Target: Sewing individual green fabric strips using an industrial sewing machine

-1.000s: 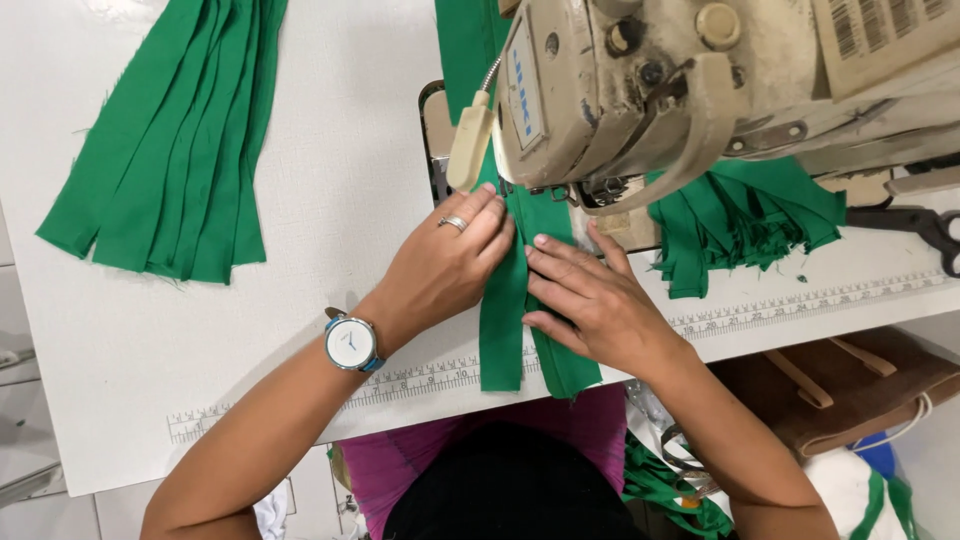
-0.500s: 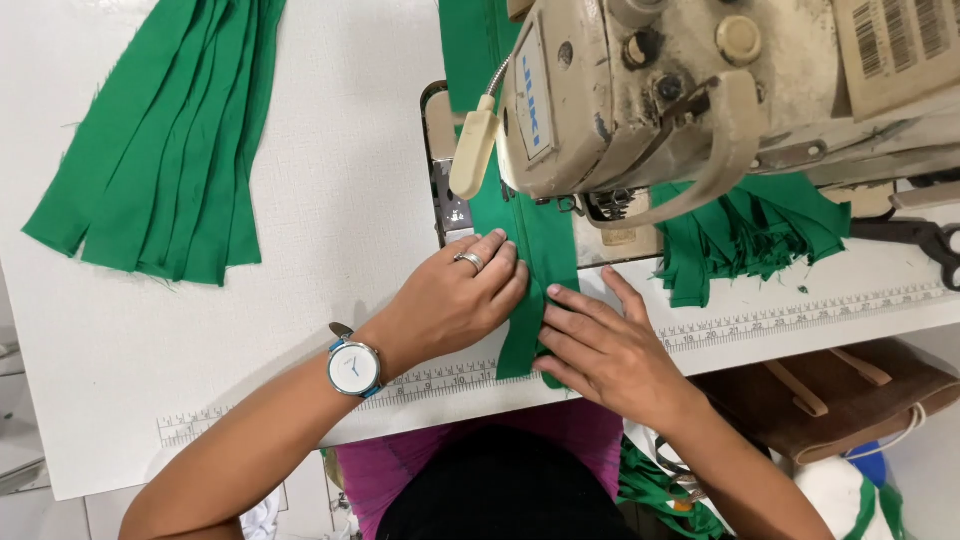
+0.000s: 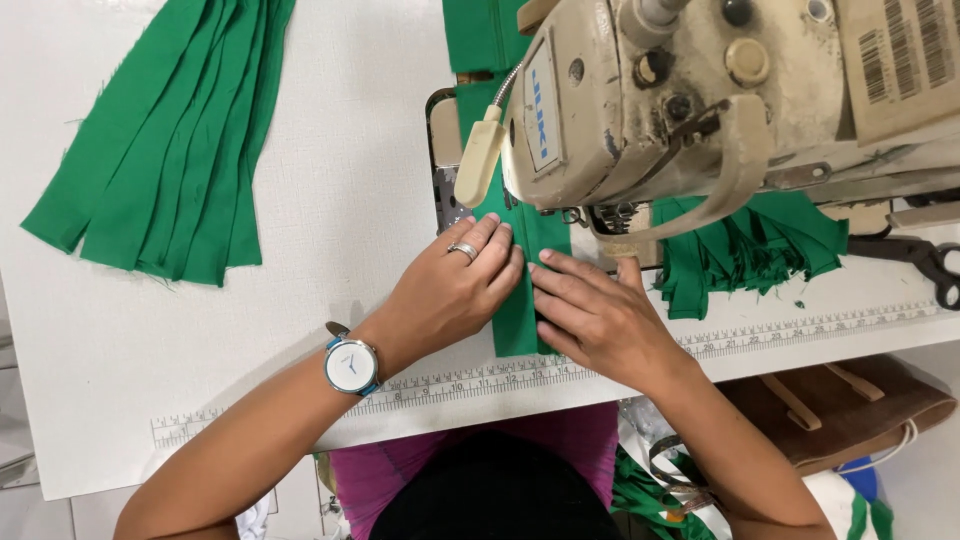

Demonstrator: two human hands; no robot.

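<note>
Both hands are lying flat on a narrow green fabric strip [image 3: 520,310] right in front of the sewing machine [image 3: 700,110]. The left hand [image 3: 455,290] is pressing down on the strip's left edge, fingers held close together and pointing toward the machine head, a ring showing on one finger and a round wristwatch [image 3: 351,366] sitting on the wrist. The right hand [image 3: 595,315] is resting on the strip's right edge, fingers slightly fanned and angled leftward so the fingertips are nearly meeting those of the left hand over the cloth. Neither hand is pinching anything; both are pushing palm-down on the fabric.

The strip is running from the near edge of the white table [image 3: 300,230], across the printed ruler [image 3: 480,375] along that edge, and away under the machine head, where the needle area is hidden from view. More of the same green cloth is showing beyond the machine on the far side.

At far left, a fanned stack of green strips [image 3: 160,160] is lying well apart from the hands. To the right of the machine, a rumpled heap of green pieces [image 3: 750,250] is sitting just beside the right hand. Dark scissors [image 3: 925,258] are lying at the far right edge of the table.
</note>
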